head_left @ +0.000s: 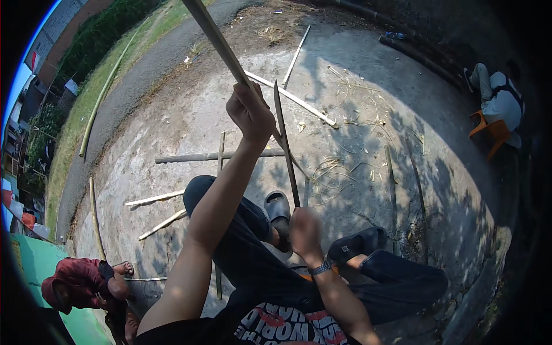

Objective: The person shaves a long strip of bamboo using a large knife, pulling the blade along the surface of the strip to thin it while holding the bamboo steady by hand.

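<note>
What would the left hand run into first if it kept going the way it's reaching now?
The left hand reaches up and away from the body, gripping a long bamboo pole. Straight on, it would likely meet the pale split strip lying on the concrete ground, though depth is hard to judge here.

Left hand (251, 112) grips long bamboo pole (218, 41); right hand (305, 233) holds dark blade (286, 146) upright over concrete ground (172, 115)

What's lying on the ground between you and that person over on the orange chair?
In the head view, between my right hand and the orange chair lie two thin bamboo strips and scattered shavings on shaded concrete.
</note>
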`<state>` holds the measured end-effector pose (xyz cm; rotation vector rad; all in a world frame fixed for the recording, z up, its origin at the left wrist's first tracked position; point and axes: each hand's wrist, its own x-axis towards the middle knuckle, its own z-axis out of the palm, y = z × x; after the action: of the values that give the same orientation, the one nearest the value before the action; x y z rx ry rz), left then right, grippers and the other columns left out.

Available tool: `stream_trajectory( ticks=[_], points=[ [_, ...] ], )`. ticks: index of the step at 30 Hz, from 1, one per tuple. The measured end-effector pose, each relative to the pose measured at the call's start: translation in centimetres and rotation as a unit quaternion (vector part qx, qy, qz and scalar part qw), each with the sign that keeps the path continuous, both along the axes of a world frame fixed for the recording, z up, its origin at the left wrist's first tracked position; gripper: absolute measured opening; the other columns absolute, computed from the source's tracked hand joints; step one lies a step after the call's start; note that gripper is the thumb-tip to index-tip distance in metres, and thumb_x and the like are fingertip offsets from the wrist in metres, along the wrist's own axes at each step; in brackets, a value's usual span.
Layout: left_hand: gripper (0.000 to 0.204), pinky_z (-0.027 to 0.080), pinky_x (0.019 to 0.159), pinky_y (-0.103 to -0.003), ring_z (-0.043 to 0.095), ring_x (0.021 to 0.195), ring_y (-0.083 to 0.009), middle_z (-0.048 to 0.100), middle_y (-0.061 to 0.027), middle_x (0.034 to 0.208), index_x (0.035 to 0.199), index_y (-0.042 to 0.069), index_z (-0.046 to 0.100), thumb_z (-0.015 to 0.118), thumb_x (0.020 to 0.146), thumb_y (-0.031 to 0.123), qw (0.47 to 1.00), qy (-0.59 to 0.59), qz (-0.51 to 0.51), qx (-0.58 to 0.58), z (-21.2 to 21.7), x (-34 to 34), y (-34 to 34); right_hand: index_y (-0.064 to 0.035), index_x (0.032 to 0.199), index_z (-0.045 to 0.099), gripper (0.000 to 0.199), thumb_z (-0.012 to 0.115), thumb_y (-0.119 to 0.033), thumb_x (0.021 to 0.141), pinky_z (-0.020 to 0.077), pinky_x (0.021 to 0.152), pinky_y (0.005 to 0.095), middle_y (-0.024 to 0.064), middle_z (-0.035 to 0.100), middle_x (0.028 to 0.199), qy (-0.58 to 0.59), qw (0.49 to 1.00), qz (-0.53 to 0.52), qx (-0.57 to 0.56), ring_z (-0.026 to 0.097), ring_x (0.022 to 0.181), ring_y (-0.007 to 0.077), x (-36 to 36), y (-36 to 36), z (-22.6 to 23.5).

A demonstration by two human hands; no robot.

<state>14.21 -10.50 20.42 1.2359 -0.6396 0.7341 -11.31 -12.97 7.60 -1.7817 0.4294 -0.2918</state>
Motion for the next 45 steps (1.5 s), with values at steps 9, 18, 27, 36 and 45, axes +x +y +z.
stream_trajectory(
  ticks=[9, 18, 27, 36, 45],
  points=[
    [0.061, 0.021, 0.045, -0.025, 0.029, 0.048, -0.0039, 0.034, 0.0058, 0.056, 0.068, 0.011, 0.039, 0.034, 0.106, 0.058, 0.994, 0.073, -0.021, -0.074, -1.8, 3.4, 4.3, 0.0043, 0.077, 0.071, 0.069, 0.046, -0.057, 0.099, 0.0560, 0.073, 0.0485, 0.0276, 0.070, 0.078, 0.368, 0.928, -0.011, -0.061, 0.071, 0.079, 0.0425, -1.1, -8.2, -22.9],
    [0.059, 0.022, 0.048, -0.028, 0.031, 0.052, -0.0053, 0.038, 0.0059, 0.058, 0.061, 0.017, 0.030, 0.060, 0.102, 0.046, 0.979, 0.187, 0.068, -0.055, -2.8, 4.9, 7.0, -0.0057, 0.081, 0.068, 0.041, 0.064, -0.044, 0.097, 0.0453, 0.041, 0.0320, 0.0018, 0.052, 0.054, 0.199, 0.934, -0.104, 0.276, 0.056, 0.044, 0.0150, -1.6, -3.9, -15.3],
    [0.070, 0.045, 0.105, -0.055, 0.059, 0.109, -0.0351, 0.054, -0.0193, 0.116, 0.125, 0.002, 0.045, 0.022, 0.104, 0.065, 0.743, 0.534, -0.239, -0.325, -5.9, 1.8, 2.2, -0.0079, 0.087, 0.050, 0.039, 0.074, -0.037, 0.093, 0.0447, 0.041, 0.0291, 0.0119, 0.066, 0.086, -0.079, 0.854, -0.283, 0.429, 0.047, 0.044, 0.0096, 3.7, -5.7, -0.1],
    [0.072, 0.038, 0.119, -0.052, 0.044, 0.139, -0.0411, 0.041, -0.0315, 0.147, 0.149, -0.003, 0.030, 0.012, 0.108, 0.054, 0.671, 0.495, -0.498, -0.238, -9.7, -6.1, -2.4, -0.0016, 0.096, 0.056, 0.022, 0.074, -0.014, 0.092, 0.0498, 0.051, 0.0279, 0.0062, 0.063, 0.083, -0.238, 0.796, -0.301, 0.468, 0.049, 0.055, 0.0083, 10.2, -19.8, 2.2],
    [0.051, 0.057, 0.079, -0.034, 0.069, 0.110, -0.0289, 0.067, -0.0180, 0.123, 0.117, 0.002, 0.065, 0.070, 0.093, 0.047, 0.881, 0.129, -0.209, 0.404, -5.4, -8.1, -2.0, -0.0034, 0.083, 0.053, 0.017, 0.064, 0.009, 0.083, 0.0507, 0.055, 0.0213, 0.0165, 0.070, 0.094, -0.365, 0.870, -0.228, 0.240, 0.050, 0.050, 0.0056, 8.7, -21.1, 6.1]
  ],
)
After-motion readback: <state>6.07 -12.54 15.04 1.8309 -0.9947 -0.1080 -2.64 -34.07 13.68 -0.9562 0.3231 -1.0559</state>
